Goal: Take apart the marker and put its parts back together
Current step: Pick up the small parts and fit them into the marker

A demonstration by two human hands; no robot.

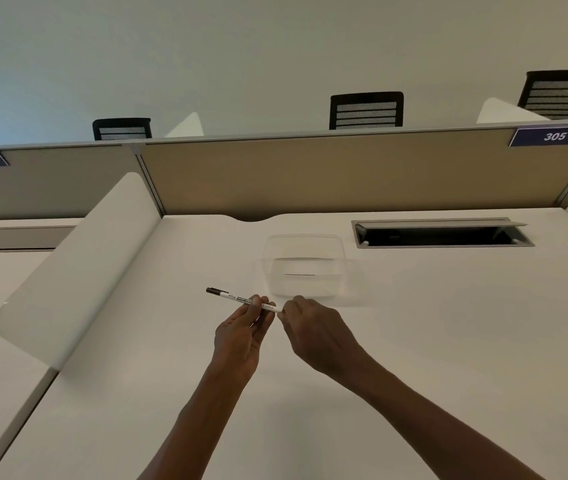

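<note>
Marker (241,300) held above desk (414,341), left hand (241,334) at its middle, right hand (313,327) at its right end. Container (305,268) just behind hands; cable tray (442,233) far right, divider panel (78,271) left, partition (310,174) behind.

White marker (237,298), dark cap (214,291)

We see through one head-worn wide-angle camera, looking forward and down from above and behind the grip, where the left hand (241,336) and right hand (313,329) meet on the marker (237,298). The grip sits near the frame's centre, close to us, with both forearms running back to the bottom edge. Beyond the grip lie the desk (448,341), the partition (310,174) and the wall, bowed by the lens.
</note>
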